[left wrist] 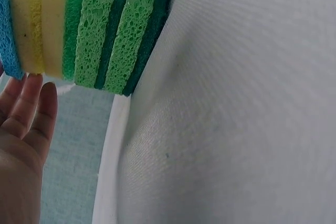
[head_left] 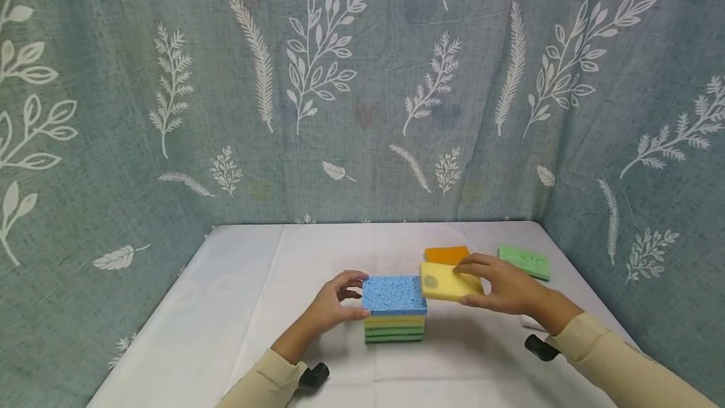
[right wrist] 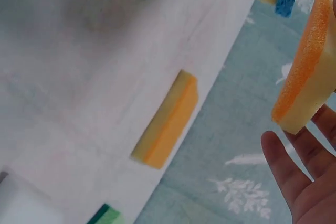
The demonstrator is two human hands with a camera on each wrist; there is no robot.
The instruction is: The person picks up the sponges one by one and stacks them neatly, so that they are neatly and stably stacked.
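A stack of several sponges (head_left: pixel 393 327) stands on the table with a blue sponge (head_left: pixel 394 294) on top. Below the blue, yellow, cream and green layers show in the left wrist view. My left hand (head_left: pixel 335 302) holds the left side of the blue sponge, thumb at its front corner and fingertips at its back corner. Just right of the stack's top, my right hand (head_left: pixel 501 283) grips a yellow sponge (head_left: pixel 444 282) by its right end, thumb in front and fingers behind. That sponge has a grey spot on its upper face and an orange layer (right wrist: pixel 304 56) underneath.
An orange sponge (head_left: pixel 438 254) lies on the white-covered table (head_left: pixel 272 320) behind the held one. Farther right lies a green sponge (head_left: pixel 525 261). A white object (head_left: pixel 531 323) is partly hidden under my right wrist. Patterned curtains (head_left: pixel 351 112) surround the table's back and sides.
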